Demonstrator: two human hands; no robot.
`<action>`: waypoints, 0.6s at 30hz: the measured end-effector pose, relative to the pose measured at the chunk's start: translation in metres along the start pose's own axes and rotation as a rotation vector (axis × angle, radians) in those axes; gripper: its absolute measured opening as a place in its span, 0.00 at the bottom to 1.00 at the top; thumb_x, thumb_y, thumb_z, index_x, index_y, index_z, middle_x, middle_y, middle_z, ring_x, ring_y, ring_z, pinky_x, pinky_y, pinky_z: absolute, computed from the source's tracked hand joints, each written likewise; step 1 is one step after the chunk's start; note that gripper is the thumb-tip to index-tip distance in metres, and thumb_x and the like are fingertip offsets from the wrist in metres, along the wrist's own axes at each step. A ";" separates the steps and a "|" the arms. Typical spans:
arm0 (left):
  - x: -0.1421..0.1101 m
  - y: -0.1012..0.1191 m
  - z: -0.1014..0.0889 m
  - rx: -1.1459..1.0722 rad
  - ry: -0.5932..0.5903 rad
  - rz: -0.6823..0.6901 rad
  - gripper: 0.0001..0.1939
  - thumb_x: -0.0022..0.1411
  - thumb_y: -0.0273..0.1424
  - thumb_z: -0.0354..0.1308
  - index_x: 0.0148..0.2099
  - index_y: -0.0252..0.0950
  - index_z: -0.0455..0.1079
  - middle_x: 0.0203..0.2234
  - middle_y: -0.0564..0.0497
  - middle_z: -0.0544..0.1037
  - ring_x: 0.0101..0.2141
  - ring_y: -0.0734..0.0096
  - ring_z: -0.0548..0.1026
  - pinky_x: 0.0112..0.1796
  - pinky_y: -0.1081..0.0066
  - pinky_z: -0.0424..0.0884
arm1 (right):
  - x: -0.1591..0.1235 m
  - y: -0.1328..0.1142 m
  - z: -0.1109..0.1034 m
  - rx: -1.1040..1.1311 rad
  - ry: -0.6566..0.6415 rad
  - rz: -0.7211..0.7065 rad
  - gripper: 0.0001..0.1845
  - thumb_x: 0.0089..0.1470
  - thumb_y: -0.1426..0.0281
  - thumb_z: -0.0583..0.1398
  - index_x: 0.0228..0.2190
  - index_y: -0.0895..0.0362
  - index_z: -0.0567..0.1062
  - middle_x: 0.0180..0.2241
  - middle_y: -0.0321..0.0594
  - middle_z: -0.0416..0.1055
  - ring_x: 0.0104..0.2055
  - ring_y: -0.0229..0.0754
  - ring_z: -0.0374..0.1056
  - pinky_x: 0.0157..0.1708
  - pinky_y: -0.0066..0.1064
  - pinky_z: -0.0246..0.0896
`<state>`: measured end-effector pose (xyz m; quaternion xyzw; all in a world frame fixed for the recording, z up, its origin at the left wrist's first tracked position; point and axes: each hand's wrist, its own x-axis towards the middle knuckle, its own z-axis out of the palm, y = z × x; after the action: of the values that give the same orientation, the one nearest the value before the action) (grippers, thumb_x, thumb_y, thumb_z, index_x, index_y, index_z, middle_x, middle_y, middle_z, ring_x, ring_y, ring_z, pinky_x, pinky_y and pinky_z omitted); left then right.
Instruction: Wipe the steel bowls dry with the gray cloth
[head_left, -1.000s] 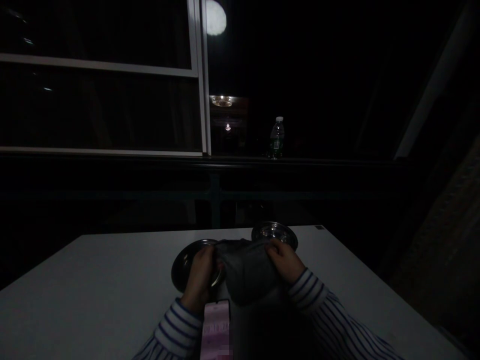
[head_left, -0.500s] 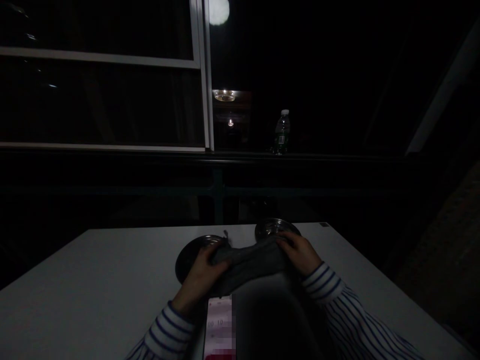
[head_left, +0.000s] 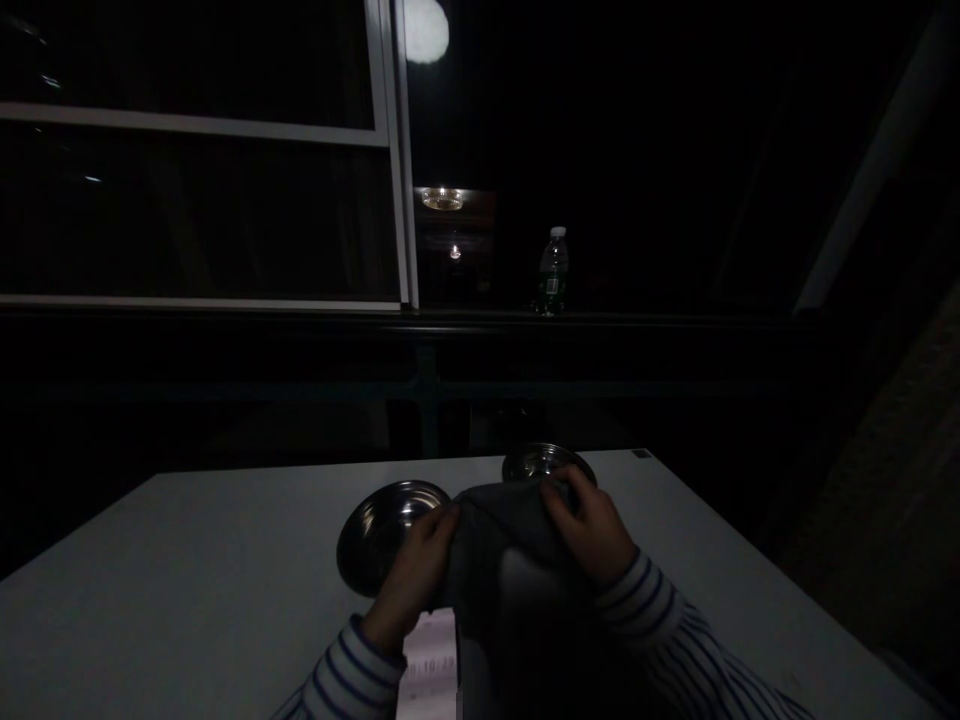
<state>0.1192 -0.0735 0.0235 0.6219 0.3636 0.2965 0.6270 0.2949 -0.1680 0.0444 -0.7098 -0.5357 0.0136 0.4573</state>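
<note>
Both of my hands grip a dark grey cloth (head_left: 499, 535) above the near middle of a white table (head_left: 187, 590). My left hand (head_left: 416, 580) pinches its left edge, fingers closed. My right hand (head_left: 589, 525) clutches its right top edge, fingers closed. The cloth hangs between them and drapes down toward me. A shiny metal plate (head_left: 379, 530) lies on the table just left of my left hand. A second metal plate (head_left: 536, 463) lies behind my right hand, partly hidden by it.
A phone (head_left: 429, 672) with a pink lit screen lies at the near edge under my left wrist. A plastic water bottle (head_left: 553, 272) stands on the dark ledge beyond the table. A white window frame (head_left: 390, 160) rises at the back left. The room is very dark.
My hands have lifted the cloth and drawn closer together, bunching it upright. The left plate shows more now that the cloth no longer covers its right side.
</note>
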 end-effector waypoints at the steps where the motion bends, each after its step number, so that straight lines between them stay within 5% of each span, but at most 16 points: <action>1: -0.001 0.000 0.003 -0.096 -0.001 -0.046 0.25 0.52 0.47 0.50 0.43 0.32 0.70 0.33 0.45 0.76 0.36 0.64 0.73 0.38 0.67 0.66 | -0.005 -0.003 0.005 0.013 -0.033 -0.029 0.10 0.52 0.64 0.50 0.31 0.56 0.68 0.29 0.39 0.71 0.32 0.42 0.68 0.33 0.31 0.59; 5: -0.006 0.000 0.011 -0.346 -0.039 -0.206 0.29 0.50 0.48 0.52 0.49 0.35 0.65 0.39 0.43 0.74 0.37 0.66 0.73 0.36 0.68 0.67 | -0.023 -0.008 0.028 0.077 -0.179 -0.278 0.12 0.54 0.65 0.50 0.37 0.56 0.69 0.36 0.42 0.72 0.39 0.41 0.67 0.39 0.32 0.60; 9: -0.005 -0.002 0.012 -0.361 0.066 -0.187 0.26 0.50 0.40 0.57 0.51 0.35 0.63 0.39 0.44 0.74 0.36 0.67 0.73 0.35 0.69 0.68 | -0.026 0.009 0.048 0.091 -0.303 -0.538 0.14 0.54 0.62 0.51 0.37 0.55 0.72 0.44 0.44 0.69 0.48 0.43 0.63 0.46 0.36 0.57; 15: -0.006 -0.005 0.017 -0.486 0.045 -0.127 0.19 0.53 0.38 0.55 0.45 0.34 0.67 0.37 0.45 0.76 0.36 0.67 0.74 0.35 0.71 0.68 | -0.026 0.029 0.079 0.126 -0.200 -0.369 0.35 0.50 0.57 0.53 0.56 0.61 0.53 0.59 0.51 0.46 0.60 0.50 0.42 0.56 0.45 0.45; 18: -0.010 -0.001 0.024 -0.552 -0.017 -0.188 0.20 0.54 0.42 0.52 0.45 0.34 0.68 0.32 0.45 0.76 0.30 0.68 0.74 0.30 0.72 0.69 | -0.028 0.026 0.093 0.222 -0.169 -0.295 0.34 0.52 0.57 0.51 0.56 0.60 0.52 0.60 0.48 0.44 0.61 0.48 0.41 0.56 0.43 0.44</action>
<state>0.1330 -0.0954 0.0222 0.3940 0.3197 0.3196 0.8002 0.2555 -0.1309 -0.0400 -0.5652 -0.6653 0.0651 0.4833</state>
